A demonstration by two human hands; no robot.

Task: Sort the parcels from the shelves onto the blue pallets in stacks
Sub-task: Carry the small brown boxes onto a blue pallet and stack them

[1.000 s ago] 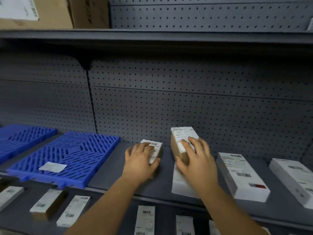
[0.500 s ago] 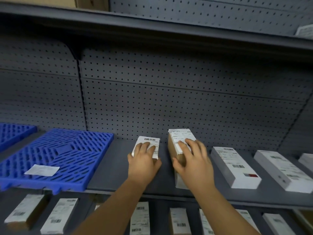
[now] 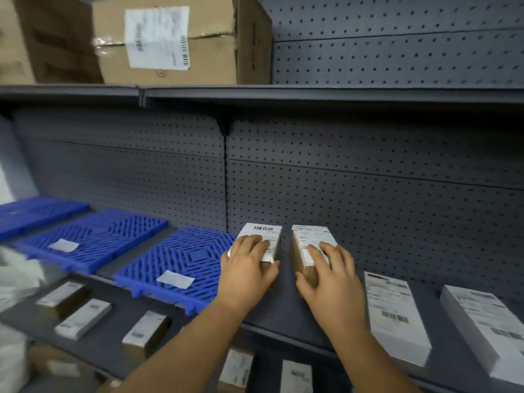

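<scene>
Both parcels now lifted clear of the shelf [image 3: 283, 321]: our left hand [image 3: 249, 275] fingers clamped on one parcel [image 3: 262, 236], right hand [image 3: 330, 279] on the other [image 3: 307, 239] (nearest pallet [image 3: 181, 259] just left) — stacking next.

Stockroom: pegboard shelving [image 3: 368, 194], labelled parcels [image 3: 395, 313], blue pallets [image 3: 181, 259].

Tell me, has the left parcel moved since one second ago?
Yes. The left parcel slid left: earlier bare shelf separated it from the nearest pallet; now it reaches that pallet's edge.
</scene>
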